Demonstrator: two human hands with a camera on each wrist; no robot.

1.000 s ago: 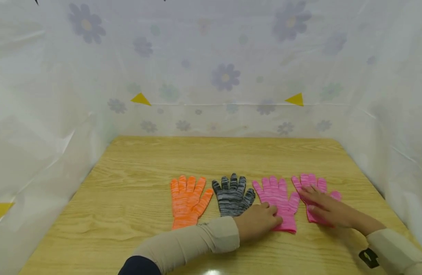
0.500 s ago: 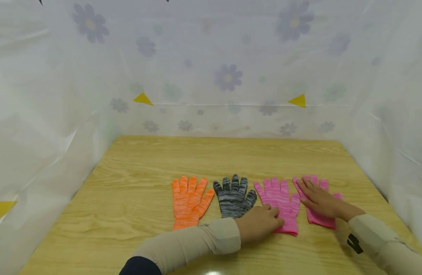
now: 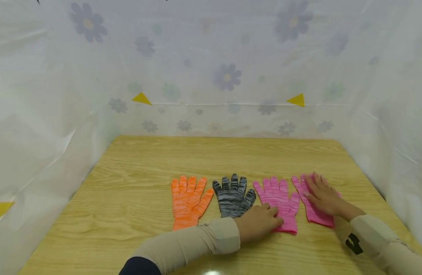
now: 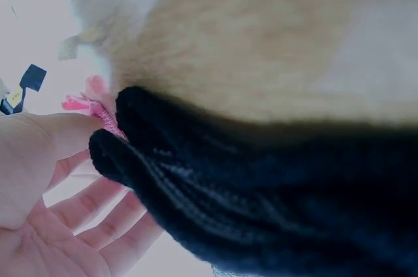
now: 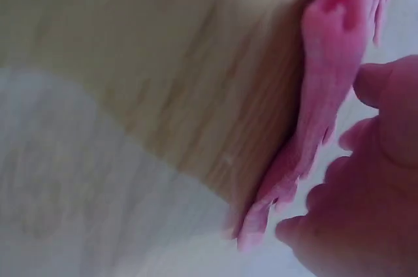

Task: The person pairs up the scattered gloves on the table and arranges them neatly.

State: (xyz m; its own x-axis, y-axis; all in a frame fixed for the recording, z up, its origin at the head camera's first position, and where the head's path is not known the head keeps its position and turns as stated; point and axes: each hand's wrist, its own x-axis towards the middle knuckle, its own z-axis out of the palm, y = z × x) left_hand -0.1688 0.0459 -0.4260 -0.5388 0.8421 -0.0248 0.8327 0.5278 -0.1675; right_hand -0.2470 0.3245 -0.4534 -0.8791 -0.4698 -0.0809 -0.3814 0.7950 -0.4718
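My left hand [image 3: 259, 224] rests at the lower left side of a pink knitted glove [image 3: 277, 198]. Its fingers look relaxed in the left wrist view, where dark fabric [image 4: 228, 192] hides part of the hand [image 4: 65, 198]. On the far right glove, also pink [image 3: 315, 210], my right hand [image 3: 324, 196] lies with its fingers straight and spread, covering much of that glove's finger end. The right wrist view shows the right hand [image 5: 359, 205] beside the pink fabric [image 5: 326, 61], fingers extended. A black-grey glove [image 3: 233, 196] lies left of my left hand, its cuff hidden.
An orange glove [image 3: 190, 202] lies at the left end of the row, its cuff partly behind my left sleeve [image 3: 197, 242]. The wooden table [image 3: 128, 183] is bounded by white flowered sheeting [image 3: 197, 68] at the back and sides, with yellow triangles on it.
My right hand has moved onto the far right glove, then shifted rightward across its fingers toward the thumb side. The left hand stays in place beside the other pink glove.
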